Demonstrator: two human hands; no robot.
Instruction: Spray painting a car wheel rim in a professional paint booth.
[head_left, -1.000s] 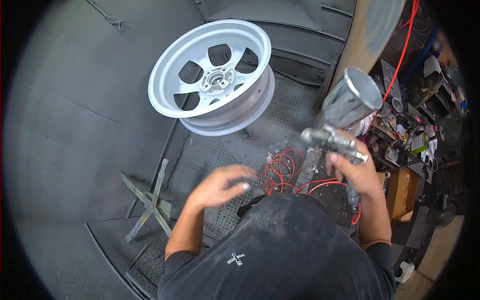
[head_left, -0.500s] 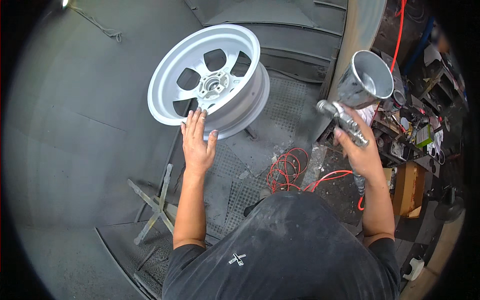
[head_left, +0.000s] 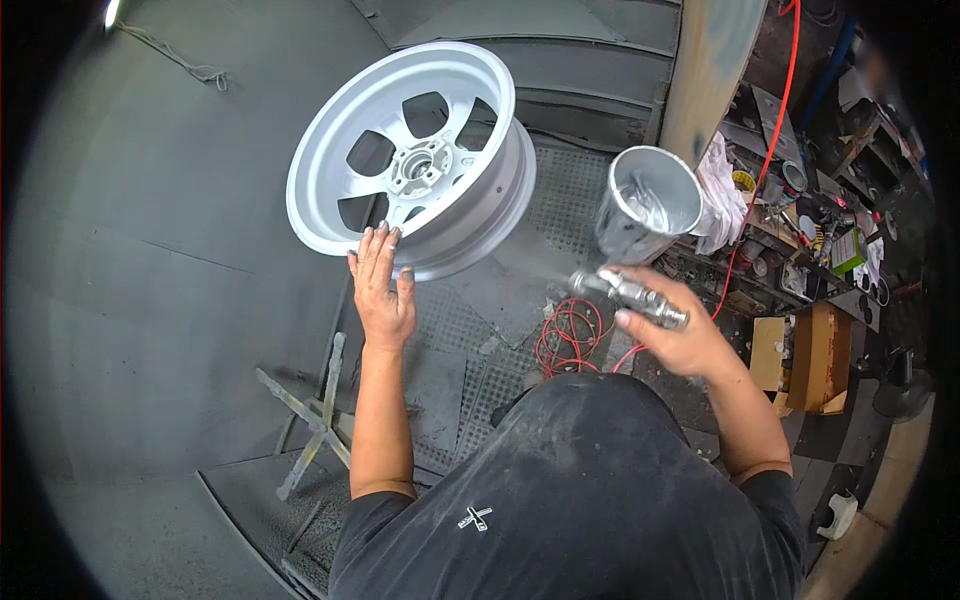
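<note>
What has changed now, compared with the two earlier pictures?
The left hand has moved forward to the near rim of the silvery wheel; I cannot tell if it touches. The right hand has swung the spray gun leftward since the middle picture. Nothing was newly grasped or let go. The wheel and coiled red hose stayed about in place, the gun in the right hand.
</note>
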